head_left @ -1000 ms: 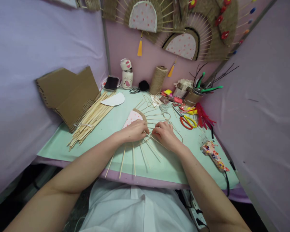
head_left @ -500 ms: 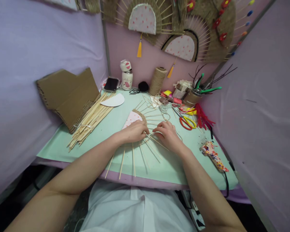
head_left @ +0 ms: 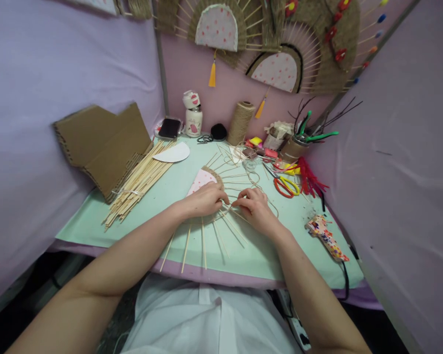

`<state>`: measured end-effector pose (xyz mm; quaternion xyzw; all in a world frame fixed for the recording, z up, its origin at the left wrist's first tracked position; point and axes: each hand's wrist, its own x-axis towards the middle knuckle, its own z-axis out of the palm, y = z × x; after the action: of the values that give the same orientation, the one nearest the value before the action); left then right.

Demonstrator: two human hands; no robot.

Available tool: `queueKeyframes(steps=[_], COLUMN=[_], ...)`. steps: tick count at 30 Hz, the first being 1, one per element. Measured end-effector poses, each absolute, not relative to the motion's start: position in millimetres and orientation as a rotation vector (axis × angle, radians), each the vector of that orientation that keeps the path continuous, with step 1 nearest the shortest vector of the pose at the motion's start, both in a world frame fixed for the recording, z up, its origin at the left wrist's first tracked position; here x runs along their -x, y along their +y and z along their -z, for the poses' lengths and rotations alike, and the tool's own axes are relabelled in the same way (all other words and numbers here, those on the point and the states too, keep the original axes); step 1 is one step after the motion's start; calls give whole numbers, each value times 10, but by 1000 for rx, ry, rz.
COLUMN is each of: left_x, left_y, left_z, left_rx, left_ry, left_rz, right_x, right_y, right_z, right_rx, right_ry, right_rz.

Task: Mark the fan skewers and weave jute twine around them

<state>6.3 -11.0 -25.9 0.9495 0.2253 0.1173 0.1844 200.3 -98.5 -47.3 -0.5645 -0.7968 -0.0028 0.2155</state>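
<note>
A half-round fan (head_left: 202,183) lies on the table, with pink-dotted white cloth at its centre, a band of woven twine round that and thin sticks (head_left: 204,243) spreading outward. My left hand (head_left: 206,200) rests over the cloth and band, its fingers closed at the base of the sticks; the palm hides part of the fan. Just to the right, my right hand (head_left: 256,209) is closed in a pinch among the sticks. From it a strand of twine (head_left: 276,209) loops out over the table. The fingertips of both hands nearly meet.
At the left lie a bundle of sticks (head_left: 138,189), a white paper half-circle (head_left: 173,152) and folded cardboard (head_left: 107,142). A twine spool (head_left: 240,123) stands at the back. To the right are scissors (head_left: 286,187) and a patterned glue gun (head_left: 328,238) with a black cord.
Both hands stay at the same spot on the fan. The right fingertips have shifted slightly left and the left fingertips slightly right. The fan lies where it was.
</note>
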Motion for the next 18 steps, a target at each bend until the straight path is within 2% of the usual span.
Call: queueKeyframes(steps=[10, 18], left_x=[-53, -66], left_y=[-115, -75], left_z=[252, 268], left_rx=[-2677, -2670], left_ry=[542, 633], left_rz=[-285, -376], right_x=[-1997, -1991], right_y=[-994, -961], right_z=[488, 453], right_rx=[1599, 1601], right_ry=[-2213, -2225], right_rz=[6, 34])
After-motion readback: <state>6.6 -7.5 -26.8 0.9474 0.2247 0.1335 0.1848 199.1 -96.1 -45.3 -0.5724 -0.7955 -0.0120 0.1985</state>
